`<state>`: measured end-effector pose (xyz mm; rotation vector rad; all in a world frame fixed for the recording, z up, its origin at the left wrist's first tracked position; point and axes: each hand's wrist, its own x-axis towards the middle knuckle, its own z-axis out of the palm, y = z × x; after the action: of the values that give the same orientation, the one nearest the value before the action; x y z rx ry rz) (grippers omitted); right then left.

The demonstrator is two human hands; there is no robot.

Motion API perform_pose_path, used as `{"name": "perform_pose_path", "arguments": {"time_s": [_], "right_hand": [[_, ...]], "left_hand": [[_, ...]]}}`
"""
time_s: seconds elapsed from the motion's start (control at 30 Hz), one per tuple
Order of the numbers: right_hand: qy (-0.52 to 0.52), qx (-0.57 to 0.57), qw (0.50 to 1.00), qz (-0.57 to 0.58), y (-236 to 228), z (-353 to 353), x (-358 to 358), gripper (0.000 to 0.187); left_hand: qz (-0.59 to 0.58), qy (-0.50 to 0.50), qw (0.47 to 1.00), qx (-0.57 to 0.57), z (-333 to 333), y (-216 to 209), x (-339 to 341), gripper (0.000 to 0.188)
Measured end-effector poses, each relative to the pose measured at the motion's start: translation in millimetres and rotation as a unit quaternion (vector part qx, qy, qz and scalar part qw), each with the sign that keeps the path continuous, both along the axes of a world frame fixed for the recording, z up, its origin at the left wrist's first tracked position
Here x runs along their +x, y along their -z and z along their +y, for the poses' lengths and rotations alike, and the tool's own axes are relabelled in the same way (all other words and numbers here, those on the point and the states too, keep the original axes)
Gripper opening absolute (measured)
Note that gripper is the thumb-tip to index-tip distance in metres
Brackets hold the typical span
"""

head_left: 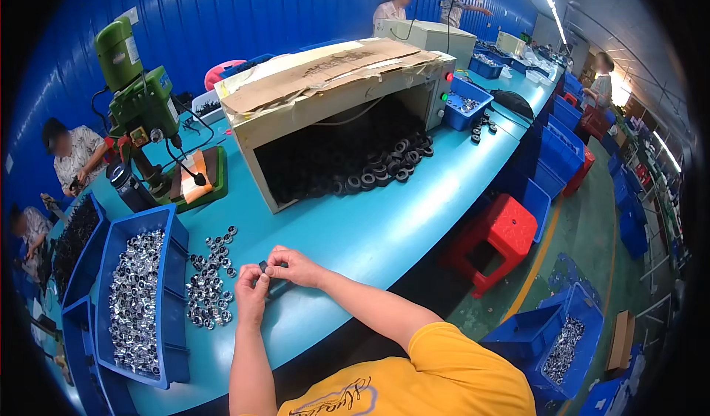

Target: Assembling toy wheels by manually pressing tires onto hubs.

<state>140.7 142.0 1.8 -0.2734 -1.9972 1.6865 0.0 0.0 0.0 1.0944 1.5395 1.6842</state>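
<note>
Close to the table's front edge, my left hand (251,295) and my right hand (293,267) meet. Both pinch a small black part (263,266), seemingly a ring; the fingers cover most of it. Just left of my left hand lies a loose scatter of small shiny metal rings (209,286) with dark centres. Beyond them, a blue bin (176,268) is filled with similar metal rings (137,298). In front of my hands, black rings (377,170) spill in a heap from a box-like housing (259,168) topped with cardboard.
A green drill press (140,90) stands at the back left beside a dark cup (127,185). To the right, a blue bin (467,98) holds small parts. Red stools (499,235) and blue crates (566,342) stand on the floor. Several people work around the table.
</note>
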Motion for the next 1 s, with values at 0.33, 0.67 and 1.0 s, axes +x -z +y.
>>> {"name": "perform_pose_path", "arguments": {"time_s": [0.33, 0.67, 1.0], "right_hand": [[-0.039, -0.147, 0.988, 0.003, -19.0, -6.9, -2.5, 0.023], [0.055, 0.077, 0.995, 0.009, -3.6, -7.2, -1.0, 0.017], [0.153, 0.159, 0.975, 0.018, -23.6, -27.0, -7.7, 0.015]], "left_hand": [[-0.033, -0.015, 0.999, 0.030, -0.9, -6.2, -7.8, 0.019], [-0.173, 0.052, 0.983, 0.015, 1.0, 3.4, -0.1, 0.027], [-0.286, 0.060, 0.953, 0.081, 1.8, 12.2, -8.7, 0.025]]}}
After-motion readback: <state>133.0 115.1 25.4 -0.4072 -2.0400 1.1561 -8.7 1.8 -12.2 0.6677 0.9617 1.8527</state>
